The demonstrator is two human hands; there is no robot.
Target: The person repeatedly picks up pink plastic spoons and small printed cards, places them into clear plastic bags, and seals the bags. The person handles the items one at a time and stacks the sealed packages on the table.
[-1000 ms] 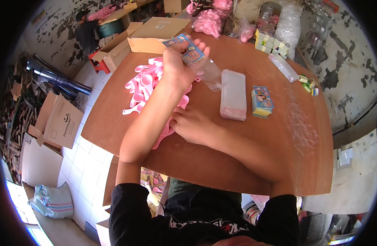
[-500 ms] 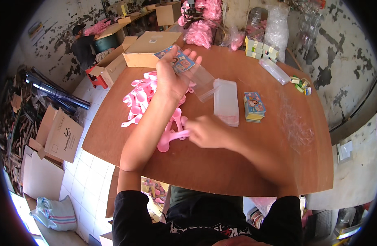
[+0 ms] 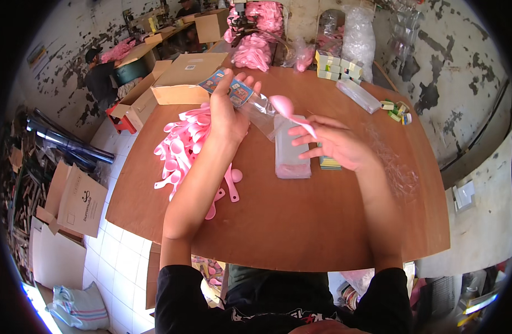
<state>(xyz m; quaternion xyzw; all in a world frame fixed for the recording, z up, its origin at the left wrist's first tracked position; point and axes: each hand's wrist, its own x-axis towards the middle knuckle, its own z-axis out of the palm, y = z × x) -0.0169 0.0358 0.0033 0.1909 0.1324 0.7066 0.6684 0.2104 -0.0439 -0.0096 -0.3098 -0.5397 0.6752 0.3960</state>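
My left hand (image 3: 229, 114), palm up, grips a clear plastic bag (image 3: 260, 114) with a blue printed card (image 3: 233, 90) at its far end. The bag's other end hangs toward the right. Beside it, my right hand (image 3: 345, 146) holds a pink spoon (image 3: 285, 107) by the handle, its bowl pointing at the bag. Left of my left forearm lies a heap of pink spoons (image 3: 180, 147), partly hidden by the arm. A stack of clear bags (image 3: 292, 153) lies under the held spoon, and a pile of cards (image 3: 329, 162) is mostly covered by my right hand.
A closed cardboard box (image 3: 183, 78) stands at the table's far left. At the far right are a clear bag roll (image 3: 358, 96), small boxes (image 3: 398, 111) and crumpled plastic film (image 3: 392, 164). A person (image 3: 100, 78) sits beyond the table on the left.
My right hand has lifted a pink spoon from the near spoons and moved it up and right, beside the bag. My left hand keeps its hold on the bag, shifted slightly.
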